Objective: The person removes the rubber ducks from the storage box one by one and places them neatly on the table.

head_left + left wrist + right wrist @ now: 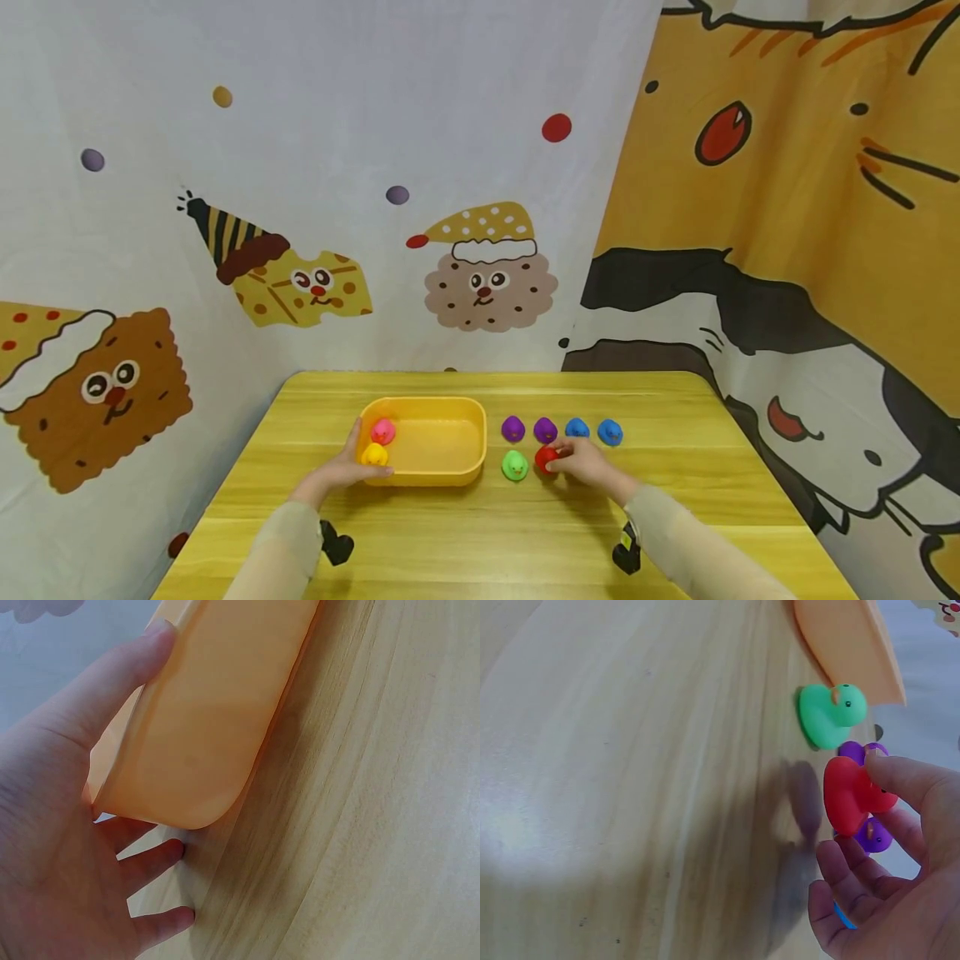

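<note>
A yellow plastic bin [438, 479] stands on the table, with a pink toy duck [383, 431] and a yellow toy duck [375, 455] inside at its left end. My left hand [341, 471] holds the bin's near left corner. In the left wrist view the thumb [154, 652] lies on the rim and the other fingers reach round the corner. My right hand [588, 463] pinches a red toy duck [846, 796] between thumb and fingers. Its shadow falls apart from it, so the duck is off the table. Beside it sits a green toy duck [514, 466].
Behind the red duck stand two purple ducks [513, 429] and two blue ducks [611, 432] in a row. The wooden table [465, 542] meets a printed cloth [480, 100] at its back edge. A dark wrist device [337, 543] hangs at each sleeve.
</note>
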Available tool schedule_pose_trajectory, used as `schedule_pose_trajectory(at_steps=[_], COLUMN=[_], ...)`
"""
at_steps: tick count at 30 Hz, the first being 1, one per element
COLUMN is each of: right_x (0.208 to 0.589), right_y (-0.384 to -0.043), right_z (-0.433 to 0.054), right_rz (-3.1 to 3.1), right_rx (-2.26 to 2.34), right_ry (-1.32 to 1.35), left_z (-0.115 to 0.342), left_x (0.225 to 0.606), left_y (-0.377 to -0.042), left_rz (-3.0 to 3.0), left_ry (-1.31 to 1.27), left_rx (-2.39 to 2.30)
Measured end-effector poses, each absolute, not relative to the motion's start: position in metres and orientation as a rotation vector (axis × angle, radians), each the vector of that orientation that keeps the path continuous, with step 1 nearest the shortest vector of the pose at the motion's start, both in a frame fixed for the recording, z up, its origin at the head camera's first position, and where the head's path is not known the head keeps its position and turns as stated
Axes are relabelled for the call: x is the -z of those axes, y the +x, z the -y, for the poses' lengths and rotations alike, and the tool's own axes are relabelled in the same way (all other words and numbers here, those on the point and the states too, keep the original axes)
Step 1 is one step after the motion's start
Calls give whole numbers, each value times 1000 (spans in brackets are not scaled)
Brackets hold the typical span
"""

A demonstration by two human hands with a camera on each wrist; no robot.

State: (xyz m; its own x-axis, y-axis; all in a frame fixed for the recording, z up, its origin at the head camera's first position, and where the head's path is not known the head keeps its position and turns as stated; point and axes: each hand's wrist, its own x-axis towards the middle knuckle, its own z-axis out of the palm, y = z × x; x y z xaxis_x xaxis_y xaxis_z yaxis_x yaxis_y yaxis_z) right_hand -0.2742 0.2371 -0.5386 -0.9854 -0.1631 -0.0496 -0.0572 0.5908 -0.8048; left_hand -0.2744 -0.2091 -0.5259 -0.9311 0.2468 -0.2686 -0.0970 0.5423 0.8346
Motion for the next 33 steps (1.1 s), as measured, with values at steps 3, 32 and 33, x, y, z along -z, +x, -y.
schedule_pose_trajectory(at_steps=[3,32,33], right_x=[541,551,551], right_y=[-273,-270,-270], right_z=[-238,-243,-243], right_rz=[-2696,-2673,-2675], right_rx=[1354,1363,1359], right_ry=[-191,-203,-198], left_z=[209,209,209], left_x=[527,525,526], left_y=[-274,-276,-276], left_rz=[-2426,-2430,-2431], left_ry=[126,93,92], left_rx=[-1354,-1323,-1321])
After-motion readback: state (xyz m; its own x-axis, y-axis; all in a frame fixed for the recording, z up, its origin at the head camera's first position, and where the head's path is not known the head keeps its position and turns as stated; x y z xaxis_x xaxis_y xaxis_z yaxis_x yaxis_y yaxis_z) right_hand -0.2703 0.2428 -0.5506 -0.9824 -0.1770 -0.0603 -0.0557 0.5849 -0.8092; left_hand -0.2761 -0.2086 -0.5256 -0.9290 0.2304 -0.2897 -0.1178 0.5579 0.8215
